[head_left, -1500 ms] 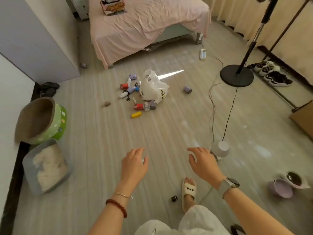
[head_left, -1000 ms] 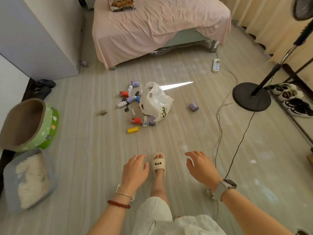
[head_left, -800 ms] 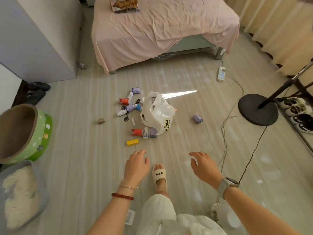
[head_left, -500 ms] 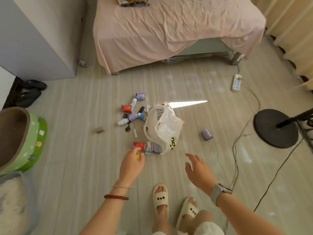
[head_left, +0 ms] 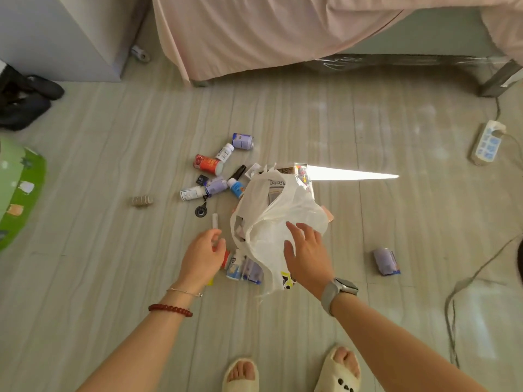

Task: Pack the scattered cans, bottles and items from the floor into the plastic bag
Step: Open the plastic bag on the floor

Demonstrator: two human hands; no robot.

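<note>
Two hands: both mine, reaching down over the floor, neither holding anything.
Left hand: fingers loosely curled and half open, empty, hovering just left of the bag, above the near cans.
Right hand: fingers spread wide, palm down, empty, in front of the bag's near side; I cannot tell whether it touches the plastic.
Bag: white, crumpled, mouth gaping upward, paper or cards showing inside, sitting mid-floor.
Near cans: a few lying on their sides against the bag's near-left edge, partly hidden by my left hand.
Red can: on its side, up-left of the bag.
White bottle: just beside the red can.
Purple can: farthest of the pile, toward the bed.
Middle cluster: a second purple can, a second white bottle and a blue-capped bottle, close together left of the bag's mouth.
Black bottle: slim, lying near the bag's top-left.
Stray can: alone, well right of the bag.
Beige piece: alone, well left of the pile.
Bed: pink sheet hanging at the far side.
Power strip: far right, cord trailing.
Slippers: on my feet at the near edge.
</note>
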